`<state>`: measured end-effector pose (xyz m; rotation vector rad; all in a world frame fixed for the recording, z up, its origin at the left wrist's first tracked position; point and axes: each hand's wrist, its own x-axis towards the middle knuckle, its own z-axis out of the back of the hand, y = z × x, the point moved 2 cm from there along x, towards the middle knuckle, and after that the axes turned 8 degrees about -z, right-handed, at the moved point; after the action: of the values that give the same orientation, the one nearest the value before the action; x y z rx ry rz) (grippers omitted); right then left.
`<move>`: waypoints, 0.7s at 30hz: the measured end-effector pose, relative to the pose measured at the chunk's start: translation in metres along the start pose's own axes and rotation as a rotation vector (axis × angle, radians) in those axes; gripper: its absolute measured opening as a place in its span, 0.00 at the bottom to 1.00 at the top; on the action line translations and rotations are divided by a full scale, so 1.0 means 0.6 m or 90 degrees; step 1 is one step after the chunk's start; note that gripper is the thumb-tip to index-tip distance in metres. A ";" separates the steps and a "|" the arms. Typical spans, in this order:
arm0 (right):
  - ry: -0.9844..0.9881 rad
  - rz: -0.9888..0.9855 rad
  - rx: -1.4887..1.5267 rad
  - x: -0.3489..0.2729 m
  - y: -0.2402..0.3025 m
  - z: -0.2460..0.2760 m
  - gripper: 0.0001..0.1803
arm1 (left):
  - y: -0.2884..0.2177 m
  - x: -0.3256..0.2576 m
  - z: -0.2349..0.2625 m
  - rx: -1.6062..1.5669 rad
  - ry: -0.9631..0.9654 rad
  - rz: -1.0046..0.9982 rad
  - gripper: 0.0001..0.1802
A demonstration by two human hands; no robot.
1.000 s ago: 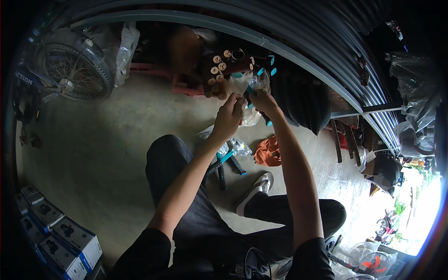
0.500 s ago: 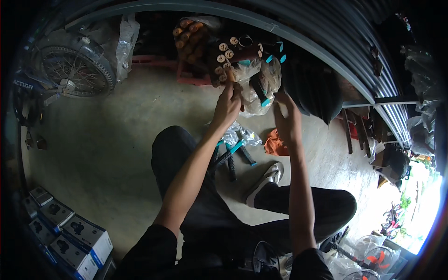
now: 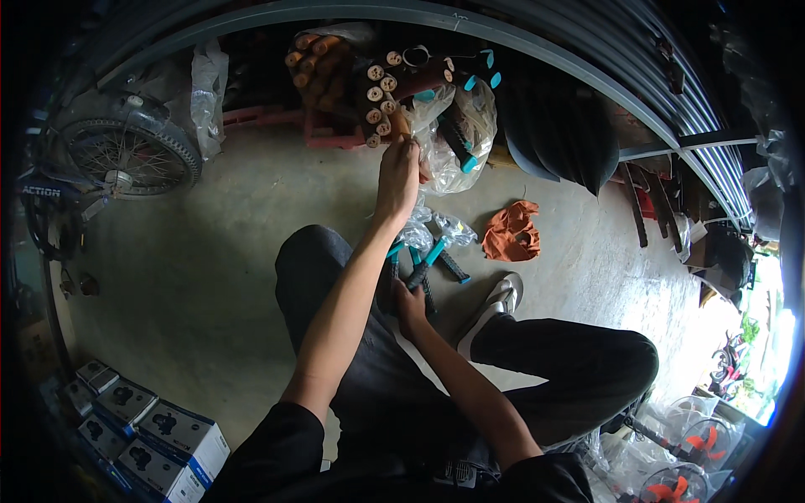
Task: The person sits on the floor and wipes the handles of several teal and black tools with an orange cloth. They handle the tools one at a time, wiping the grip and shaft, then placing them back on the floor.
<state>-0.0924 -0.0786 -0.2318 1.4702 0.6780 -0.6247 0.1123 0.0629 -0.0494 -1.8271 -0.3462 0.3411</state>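
Note:
My left hand (image 3: 397, 180) reaches forward, its fingers closed on the near left edge of a clear plastic bag (image 3: 478, 117). A black grip with a teal end (image 3: 458, 144) shows in the bag. Down by my left knee, my right hand (image 3: 410, 306) is wrapped round the black grip of a teal-shafted hand tool (image 3: 433, 253). Clear plastic wrapping (image 3: 454, 229) hides the tool heads, so their kind cannot be told. More such black-and-teal handles (image 3: 455, 267) lie beside it on the concrete floor.
Wooden handles (image 3: 375, 94) are stacked beyond my left hand, near a red crate (image 3: 331, 134). An orange cloth (image 3: 511, 233) lies right of the tools. Dark blades (image 3: 570, 142) stand farther right. A bicycle wheel (image 3: 126, 159), boxes (image 3: 172, 440) and fans (image 3: 704, 440) surround me.
My right hand has left the right side of the bag and come down toward me, closing on a tool handle. My left hand stays at the bag. The whole view has shifted slightly.

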 end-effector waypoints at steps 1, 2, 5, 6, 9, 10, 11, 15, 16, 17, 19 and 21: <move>-0.083 -0.122 0.156 -0.036 0.045 -0.015 0.13 | 0.003 0.000 0.005 -0.002 -0.002 0.002 0.15; -0.110 -0.161 0.160 -0.055 0.087 -0.001 0.11 | -0.015 -0.006 -0.005 -0.014 -0.030 0.000 0.16; -0.120 -0.143 0.126 -0.094 0.161 0.041 0.12 | -0.014 -0.003 -0.004 -0.040 -0.072 -0.029 0.16; -0.115 -0.110 0.105 -0.109 0.176 0.054 0.12 | -0.010 0.003 -0.001 -0.051 -0.074 -0.028 0.16; -0.121 -0.012 0.038 -0.151 0.227 0.098 0.14 | -0.009 0.011 -0.006 -0.093 -0.047 0.018 0.16; -0.139 0.020 0.019 -0.169 0.254 0.110 0.14 | -0.018 0.010 -0.011 -0.058 -0.047 -0.003 0.15; -0.154 0.052 0.002 -0.182 0.278 0.122 0.15 | -0.018 0.010 -0.014 -0.045 -0.052 -0.017 0.15; -0.204 0.154 -0.179 -0.200 0.401 0.168 0.20 | -0.014 0.005 -0.015 -0.055 -0.079 -0.035 0.15; -0.197 0.179 -0.286 -0.201 0.442 0.178 0.21 | -0.015 0.003 -0.017 -0.058 -0.091 -0.047 0.16; -0.188 0.205 -0.388 -0.198 0.479 0.183 0.22 | -0.016 0.003 -0.019 -0.057 -0.100 -0.063 0.17; -0.175 0.302 -0.553 -0.192 0.545 0.156 0.22 | 0.035 0.021 0.006 0.103 -0.116 -0.200 0.17; -0.157 0.258 -0.613 -0.137 0.571 0.148 0.23 | 0.039 0.015 -0.002 0.093 -0.094 -0.211 0.17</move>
<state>0.1087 -0.1653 0.0584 0.5792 0.3706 -0.1029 0.1224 0.0590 -0.0717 -1.5724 -0.6992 0.2619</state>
